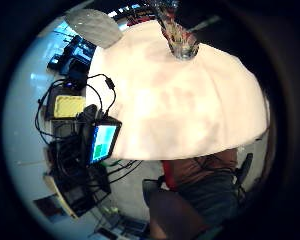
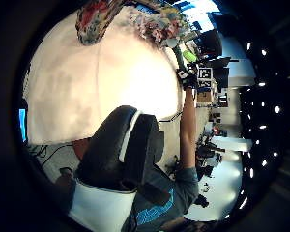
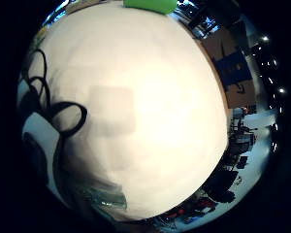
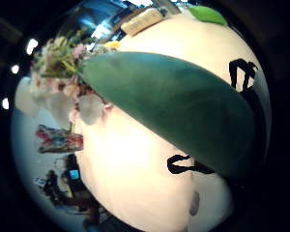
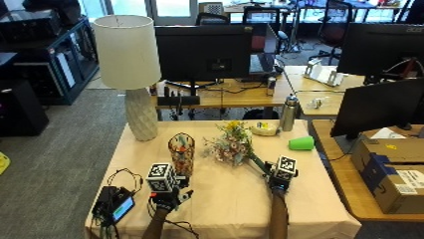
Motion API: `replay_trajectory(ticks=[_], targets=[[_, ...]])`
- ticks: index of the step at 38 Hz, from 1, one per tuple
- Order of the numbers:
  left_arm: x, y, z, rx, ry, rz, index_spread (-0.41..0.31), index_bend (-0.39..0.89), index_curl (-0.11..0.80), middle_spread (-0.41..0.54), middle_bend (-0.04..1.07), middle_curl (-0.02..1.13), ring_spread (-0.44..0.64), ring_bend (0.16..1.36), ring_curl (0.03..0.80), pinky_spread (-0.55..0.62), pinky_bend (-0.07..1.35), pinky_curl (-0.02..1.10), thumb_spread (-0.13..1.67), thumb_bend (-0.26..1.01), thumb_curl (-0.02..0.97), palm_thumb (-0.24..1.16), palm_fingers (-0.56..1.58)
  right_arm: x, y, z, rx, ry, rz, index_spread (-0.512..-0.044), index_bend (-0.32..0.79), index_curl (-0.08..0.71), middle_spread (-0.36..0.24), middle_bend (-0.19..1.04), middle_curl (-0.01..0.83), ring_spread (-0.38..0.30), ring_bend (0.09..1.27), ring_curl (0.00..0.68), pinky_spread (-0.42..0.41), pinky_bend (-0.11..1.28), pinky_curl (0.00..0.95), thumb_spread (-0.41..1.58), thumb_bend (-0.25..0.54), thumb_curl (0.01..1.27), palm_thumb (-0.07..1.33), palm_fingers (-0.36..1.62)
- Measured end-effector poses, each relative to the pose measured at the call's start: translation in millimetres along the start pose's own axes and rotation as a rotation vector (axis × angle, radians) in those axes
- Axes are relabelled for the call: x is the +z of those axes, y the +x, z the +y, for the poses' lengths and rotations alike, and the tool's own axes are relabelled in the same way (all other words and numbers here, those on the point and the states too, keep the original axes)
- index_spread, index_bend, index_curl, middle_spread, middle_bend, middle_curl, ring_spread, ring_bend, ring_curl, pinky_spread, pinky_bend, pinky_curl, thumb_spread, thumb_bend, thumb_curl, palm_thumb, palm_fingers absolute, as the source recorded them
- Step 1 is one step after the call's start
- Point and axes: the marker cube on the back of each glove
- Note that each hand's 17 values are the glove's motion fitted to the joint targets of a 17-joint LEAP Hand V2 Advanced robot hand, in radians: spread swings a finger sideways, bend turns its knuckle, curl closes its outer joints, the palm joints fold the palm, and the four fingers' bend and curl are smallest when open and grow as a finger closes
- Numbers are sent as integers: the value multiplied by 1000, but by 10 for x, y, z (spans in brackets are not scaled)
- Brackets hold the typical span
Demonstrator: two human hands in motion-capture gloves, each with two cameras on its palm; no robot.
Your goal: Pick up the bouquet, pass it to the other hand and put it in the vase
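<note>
Centre of the outside view: a table [image 5: 311, 199] under a smooth cream cloth, and on it the vase [image 5: 181, 150], a tall narrow cylinder of patterned, many-coloured glass, standing upright just left of middle. From the left little-finger palm view the vase [image 1: 179, 36] shows as a mottled tube rising off the cloth near the table's far edge.

The bouquet [image 5: 231, 143] is a loose bunch of small pale pink, white and yellow blooms with green leaves, and it sits to the right of the vase, not touching it. Its long axis runs on a slant: flower heads toward the upper left, nearest the vase's mouth, stems trailing down to the lower right into the right hand [image 5: 281, 175]. In the right thumb-side palm view the bouquet [image 4: 67, 82] shows soft papery petals at one end and one broad, smooth, dark green leaf sweeping right across the lens.

The right hand has its fingers closed around the stems, lifted off the cloth with the forearm reaching up from the lower edge. The left hand [image 5: 165, 191] sits lower left, below the vase, holding nothing; its fingers look loosely relaxed.

Upper left of the table stands a lamp [image 5: 130, 69] with a ribbed white base and a plain cylindrical shade. A green cup [image 5: 301, 143] lies on its side at the right, and a small screen device [image 5: 118, 204] with black cables rests at the lower left corner.
</note>
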Motion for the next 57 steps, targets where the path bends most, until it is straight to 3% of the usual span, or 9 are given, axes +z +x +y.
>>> replay_trajectory(ticks=[13, 17, 22, 29, 33, 39, 44, 49, 57], targets=[[-107, 42, 1, 11, 45, 36, -7, 126, 243, 174, 203, 358, 410, 573, 273, 423, 488, 342, 1058, -23, 272, 65, 183, -147, -40, -261, -54, 283, -45, -268, 185, 410, -160, 628, 545, -207, 831, 523, -309, 607, 447, 559, -29, 623, 923, 1423], [-210, 91, -36, 38, 91, 86, -5, 127, 244, 174, 198, 357, 409, 578, 274, 423, 485, 341, 1058, -23, 272, 65, 188, -280, -216, -125, -92, 231, -227, -267, 179, 422, -155, 654, 555, -200, 856, 528, -309, 622, 453, 564, -26, 636, 925, 1425], [-377, 204, -150, 102, 176, 201, -8, 128, 244, 173, 196, 355, 398, 578, 274, 412, 498, 345, 1063, -21, 271, 69, 221, -690, -564, -107, -245, 323, -583, -267, 181, 437, -152, 676, 562, -198, 882, 533, -307, 648, 462, 565, -28, 650, 926, 1414], [-634, 507, -264, 218, 241, 407, -19, 142, 254, 160, 193, 352, 366, 583, 274, 376, 511, 348, 1071, -17, 274, 88, 311, -1036, -956, 77, -471, 207, -1151, -265, 184, 457, -149, 694, 566, -196, 908, 536, -305, 664, 469, 571, -28, 668, 931, 1400], [-758, 704, -394, 287, 267, 572, -30, 145, 261, 139, 203, 356, 322, 584, 277, 326, 510, 353, 1084, -12, 277, 109, 392, -1155, -1031, 242, -415, 98, -1177, -261, 185, 466, -145, 701, 568, -195, 916, 536, -304, 669, 471, 572, -29, 676, 930, 1394], [-927, 1019, -650, 428, 218, 879, -52, 153, 277, 76, 219, 365, 233, 578, 280, 239, 472, 352, 1090, -5, 290, 169, 536, -828, -1126, -129, -372, 258, -1087, -259, 184, 479, -141, 708, 568, -194, 924, 534, -304, 675, 473, 568, -31, 686, 926, 1389], [-1041, 1260, -775, 418, 155, 1024, -65, 145, 284, 34, 228, 381, 181, 573, 289, 199, 442, 357, 1079, -8, 301, 207, 578, -861, -1284, -4, -327, 208, -1141, -258, 183, 487, -140, 712, 568, -191, 929, 532, -302, 676, 473, 568, -31, 693, 925, 1386], [-1072, 1523, -1051, 464, 85, 1170, -76, 142, 290, -4, 225, 386, 146, 555, 292, 179, 414, 359, 1057, -3, 318, 268, 604, -1305, -1621, 541, -475, 149, -1282, -257, 182, 493, -139, 715, 567, -189, 933, 530, -302, 678, 473, 567, -31, 699, 924, 1384], [-1189, 1821, -1232, 460, 62, 1202, -71, 114, 285, -41, 216, 396, 115, 541, 299, 174, 387, 366, 1012, -3, 347, 367, 601, -1051, -1848, 572, -447, 32, -1231, -258, 182, 502, -138, 720, 566, -184, 935, 528, -301, 681, 474, 564, -29, 708, 928, 1380]])
